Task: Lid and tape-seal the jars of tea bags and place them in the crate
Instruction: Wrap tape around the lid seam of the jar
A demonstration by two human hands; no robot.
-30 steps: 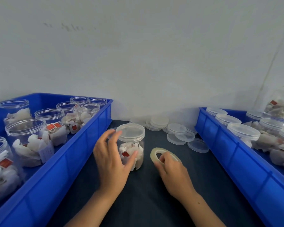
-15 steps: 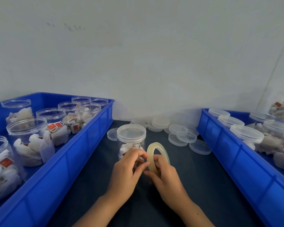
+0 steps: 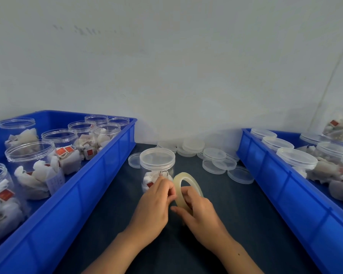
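In the head view, the right hand [image 3: 198, 212] held a roll of clear tape [image 3: 187, 191] upright on its edge above the dark table [image 3: 246, 214], its fingers and thumb curled round the lower part of the ring. The left hand [image 3: 154, 206] was just beside it, fingertips bunched together and pinching at the roll's near left rim; whether a tape end was already between them could not be told.

Right behind both hands stood 1 lidded jar [image 3: 157, 169] of tea bags on the table, upright, its clear lid on, partly hidden by the left hand's knuckles. Neither hand was touching it so far as could be seen.

To the left lay a blue crate [image 3: 99, 175] holding open, unlidded jars [image 3: 30, 165] of tea bags. To the right, another blue crate [image 3: 275, 175] held jars with their lids on [image 3: 296, 161].

A loose scatter of spare clear lids [image 3: 218, 161] lay at the back of the table against the white wall [image 3: 166, 76], between the 2 crates, and 1 single lid [image 3: 134, 160] lay just left of the jar.
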